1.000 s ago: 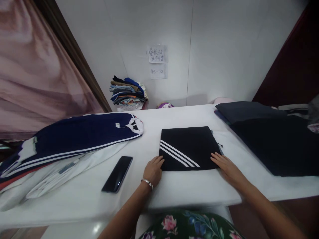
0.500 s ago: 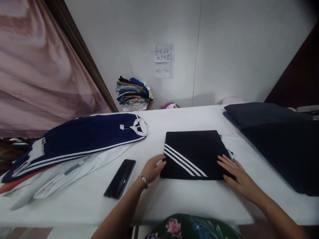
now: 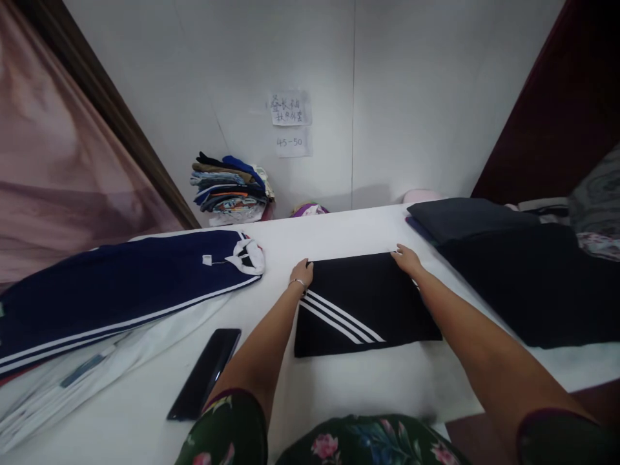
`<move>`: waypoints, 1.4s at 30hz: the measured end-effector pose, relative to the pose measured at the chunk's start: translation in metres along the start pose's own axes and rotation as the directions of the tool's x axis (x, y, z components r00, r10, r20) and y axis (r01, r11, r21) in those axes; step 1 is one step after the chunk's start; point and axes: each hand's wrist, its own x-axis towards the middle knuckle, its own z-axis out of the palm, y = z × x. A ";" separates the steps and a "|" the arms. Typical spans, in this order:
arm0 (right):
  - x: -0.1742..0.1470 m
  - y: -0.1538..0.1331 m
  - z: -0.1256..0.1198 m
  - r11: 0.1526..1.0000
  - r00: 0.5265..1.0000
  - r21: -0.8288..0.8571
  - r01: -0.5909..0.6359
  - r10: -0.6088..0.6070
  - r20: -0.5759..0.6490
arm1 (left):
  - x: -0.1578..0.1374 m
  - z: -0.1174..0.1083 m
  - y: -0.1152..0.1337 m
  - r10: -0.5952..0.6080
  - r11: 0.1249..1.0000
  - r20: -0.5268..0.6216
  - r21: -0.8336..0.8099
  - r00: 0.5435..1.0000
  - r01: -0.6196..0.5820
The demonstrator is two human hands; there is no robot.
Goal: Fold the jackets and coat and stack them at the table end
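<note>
Left hand (image 3: 302, 273) and right hand (image 3: 407, 261) have been moved up the black garment (image 3: 365, 290); its far edge is now held at both corners by pinched fingers.

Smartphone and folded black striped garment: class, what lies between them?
In the head view, the left forearm stretches between the smartphone and the folded black striped garment, over white tabletop.

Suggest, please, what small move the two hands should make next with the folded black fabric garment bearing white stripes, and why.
Probably lift the far edge of the folded black fabric garment with white diagonal stripes slightly, because the left hand and the right hand are at its two far corners, placed to raise both evenly.
</note>
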 end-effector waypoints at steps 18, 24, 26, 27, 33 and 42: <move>0.001 0.010 0.014 0.993 0.999 -0.119 -0.012 0.009 -0.031 | 0.014 -0.001 0.005 -0.001 0.987 -0.035 0.161 0.999 0.007; -0.022 -0.007 0.009 0.912 0.940 -0.253 0.322 -0.340 -0.028 | -0.014 -0.006 0.017 0.145 0.967 -0.064 0.219 0.987 -0.128; -0.030 -0.009 0.012 0.832 0.884 -0.310 0.461 -0.461 0.077 | -0.027 0.002 0.017 0.234 0.938 0.010 0.260 0.972 -0.229; -0.033 -0.007 0.015 0.818 0.878 -0.319 0.478 -0.458 0.140 | -0.033 0.007 0.017 0.249 0.927 0.063 0.275 0.967 -0.256; -0.034 0.003 0.026 0.935 0.926 -0.145 0.325 -0.283 0.249 | -0.046 0.023 0.012 0.171 0.927 0.167 0.308 0.971 -0.216; -0.055 0.037 -0.018 0.978 0.995 0.204 0.039 -0.057 0.080 | -0.061 -0.002 -0.006 0.083 0.997 -0.140 0.009 0.987 -0.083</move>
